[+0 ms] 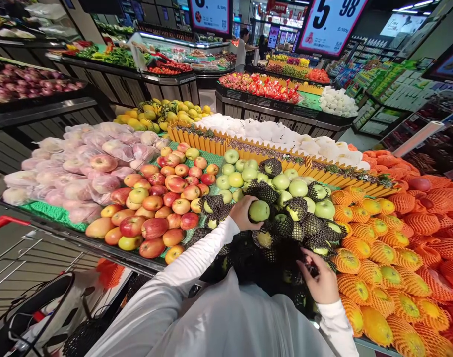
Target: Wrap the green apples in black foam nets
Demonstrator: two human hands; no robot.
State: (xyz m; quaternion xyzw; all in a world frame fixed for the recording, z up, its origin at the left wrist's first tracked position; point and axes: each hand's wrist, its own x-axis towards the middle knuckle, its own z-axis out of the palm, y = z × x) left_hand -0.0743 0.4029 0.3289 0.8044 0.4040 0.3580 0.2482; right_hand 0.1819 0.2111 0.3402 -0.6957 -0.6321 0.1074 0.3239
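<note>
In from the stand's (pixel 77 234) front edge, my left hand (pixel 244 214) cups a probably firm, slick apple (pixel 259 211) round its sides; my right hand's (pixel 323 280) grip I can't tell.

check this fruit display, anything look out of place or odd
Nothing looks spilled. At the near right, one smooth yellow-orange fruit appears bare, odd because its neighbours wear orange mesh sleeves. Beyond the left hand, loose round green apples are jumbled with others in black mesh sleeves, so that pile looks unsorted.
</note>
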